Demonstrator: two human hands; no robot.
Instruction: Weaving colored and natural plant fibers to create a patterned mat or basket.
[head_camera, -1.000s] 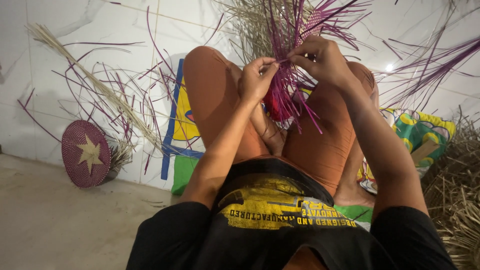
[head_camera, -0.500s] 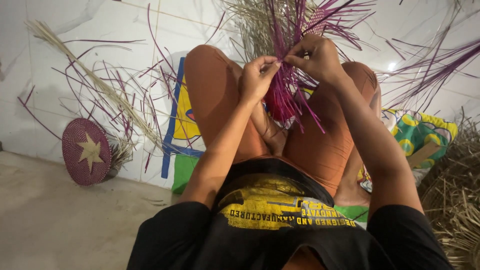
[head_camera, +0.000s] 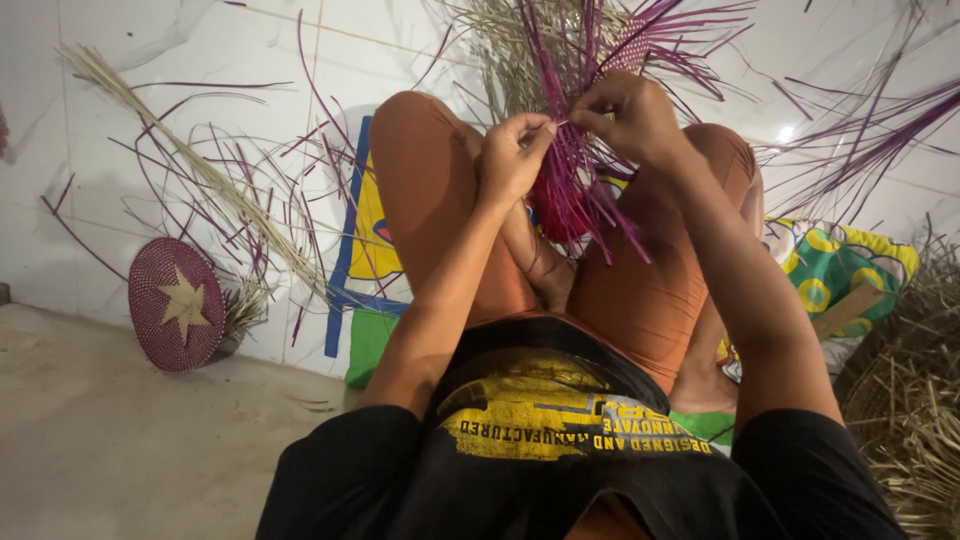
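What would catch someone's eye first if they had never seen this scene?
The spray of purple strips at top centre, pinched between the left hand and right hand above the orange-clad knees. Next, the round purple woven mat with a pale star leaning on the white wall at lower left.

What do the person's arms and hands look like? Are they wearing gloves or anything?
No gloves. The left hand and right hand are bare, with no rings, watch or bracelets to be seen. Both arms are bare down from the shoulders, where the short black sleeves of a black T-shirt with a yellow print end.
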